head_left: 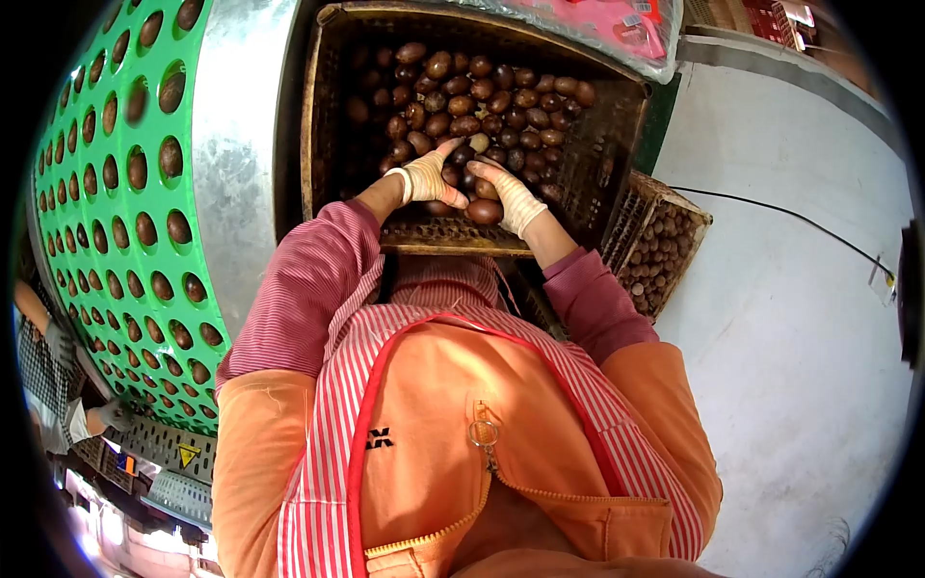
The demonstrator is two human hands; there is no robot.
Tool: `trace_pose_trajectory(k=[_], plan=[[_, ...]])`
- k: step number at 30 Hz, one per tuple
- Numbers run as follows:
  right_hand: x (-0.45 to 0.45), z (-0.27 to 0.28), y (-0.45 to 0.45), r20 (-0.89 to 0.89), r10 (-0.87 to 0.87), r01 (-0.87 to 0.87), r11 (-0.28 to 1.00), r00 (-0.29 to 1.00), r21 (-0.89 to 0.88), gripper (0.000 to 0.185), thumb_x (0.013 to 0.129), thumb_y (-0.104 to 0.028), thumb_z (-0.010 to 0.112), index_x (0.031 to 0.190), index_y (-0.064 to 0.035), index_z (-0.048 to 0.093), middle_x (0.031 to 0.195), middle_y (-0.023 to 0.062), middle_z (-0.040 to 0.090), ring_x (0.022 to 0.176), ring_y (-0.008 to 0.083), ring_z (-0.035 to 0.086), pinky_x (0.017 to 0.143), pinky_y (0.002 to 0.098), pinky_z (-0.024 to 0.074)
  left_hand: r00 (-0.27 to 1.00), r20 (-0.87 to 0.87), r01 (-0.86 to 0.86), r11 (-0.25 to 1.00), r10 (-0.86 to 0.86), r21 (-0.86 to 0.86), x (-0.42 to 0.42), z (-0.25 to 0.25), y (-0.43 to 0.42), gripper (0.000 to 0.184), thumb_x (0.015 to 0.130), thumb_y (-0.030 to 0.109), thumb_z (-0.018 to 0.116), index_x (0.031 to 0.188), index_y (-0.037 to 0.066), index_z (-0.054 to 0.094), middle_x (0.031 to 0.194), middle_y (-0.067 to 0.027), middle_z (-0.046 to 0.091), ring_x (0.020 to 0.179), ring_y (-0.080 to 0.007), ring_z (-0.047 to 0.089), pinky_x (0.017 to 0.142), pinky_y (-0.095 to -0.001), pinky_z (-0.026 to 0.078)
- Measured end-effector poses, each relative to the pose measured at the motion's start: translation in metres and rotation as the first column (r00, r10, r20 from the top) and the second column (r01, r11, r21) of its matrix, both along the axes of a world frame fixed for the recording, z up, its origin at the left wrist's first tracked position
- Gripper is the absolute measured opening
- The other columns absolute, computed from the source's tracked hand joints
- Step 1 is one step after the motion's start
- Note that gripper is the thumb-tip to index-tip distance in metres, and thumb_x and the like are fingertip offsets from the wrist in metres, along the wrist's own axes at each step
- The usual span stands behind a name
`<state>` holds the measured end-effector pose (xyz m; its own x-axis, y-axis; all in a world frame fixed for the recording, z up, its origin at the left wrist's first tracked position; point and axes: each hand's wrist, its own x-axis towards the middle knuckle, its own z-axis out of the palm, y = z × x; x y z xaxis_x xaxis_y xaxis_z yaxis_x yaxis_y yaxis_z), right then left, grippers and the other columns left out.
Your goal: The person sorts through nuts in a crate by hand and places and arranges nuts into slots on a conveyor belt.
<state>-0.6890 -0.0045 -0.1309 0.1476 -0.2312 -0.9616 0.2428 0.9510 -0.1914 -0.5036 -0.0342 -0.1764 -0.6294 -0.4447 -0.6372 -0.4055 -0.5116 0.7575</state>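
Many brown, egg-shaped fruits (464, 125) lie in a dark, worn crate (472, 13). At the crate's near side, my left hand (431, 179) and my right hand (505, 196) reach in from either side, with pale wrappings round the palms and wrists. The left hand's thumb and fingers curve around dark fruits between the hands. My right hand's fingers rest on fruits beside it, its thumb side toward the left hand. A larger reddish-brown fruit (485, 212) sits below the fingertips, and one paler fruit (479, 143) lies just beyond them.
A green panel (125, 207) with fruits in oval holes curves along the left, edged by a metal strip (236, 125). A second crate of fruits (664, 246) stands right of the first. A cable (785, 209) crosses the pale floor. At far left a co-worker's gloved hands (114, 415) show.
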Motion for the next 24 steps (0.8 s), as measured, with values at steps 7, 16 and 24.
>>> trace_pose_trajectory(k=[7, 16, 24], plan=[[0.009, 0.005, -0.006, 0.031, -0.175, 0.164, 0.959, 0.984, 0.23, 0.046, 0.087, -0.034, 0.07, 0.125, -0.0129, 0.055, 0.115, 0.0113, 0.059, 0.095, 0.0252, 0.063, 0.079, 0.0414, 0.0576, 0.999, -0.015, -0.039, 0.994, 0.041, 0.104, -0.001, 0.002, 0.0, 0.123, 0.058, 0.023, 0.093, 0.153, 0.008, 0.016, 0.141, -0.0188, 0.047, 0.131, -0.0287, 0.045, 0.107, -0.0372, 0.038], [-0.002, -0.009, 0.0, 0.168, -0.141, 0.1, 0.968, 0.976, 0.23, 0.043, 0.086, -0.041, 0.069, 0.118, -0.0144, 0.056, 0.109, 0.0081, 0.061, 0.093, 0.0224, 0.064, 0.078, 0.0418, 0.0582, 0.978, -0.078, -0.156, 0.924, 0.195, 0.348, 0.0, 0.027, 0.002, 0.121, 0.063, 0.034, 0.09, 0.154, 0.009, 0.013, 0.146, -0.0197, 0.039, 0.135, -0.0293, 0.039, 0.11, -0.0373, 0.034], [-0.024, 0.0, 0.003, 0.484, 0.029, -0.11, 0.984, 0.875, 0.141, 0.058, 0.088, -0.044, 0.064, 0.136, -0.0172, 0.046, 0.142, 0.0131, 0.041, 0.125, 0.036, 0.047, 0.096, 0.0678, 0.0419, 0.991, 0.137, -0.003, 1.0, 0.007, -0.026, 0.008, 0.032, 0.045, 0.135, 0.05, 0.041, 0.092, 0.154, 0.011, 0.012, 0.149, -0.0229, 0.027, 0.14, -0.0359, 0.03, 0.112, -0.0458, 0.032]])
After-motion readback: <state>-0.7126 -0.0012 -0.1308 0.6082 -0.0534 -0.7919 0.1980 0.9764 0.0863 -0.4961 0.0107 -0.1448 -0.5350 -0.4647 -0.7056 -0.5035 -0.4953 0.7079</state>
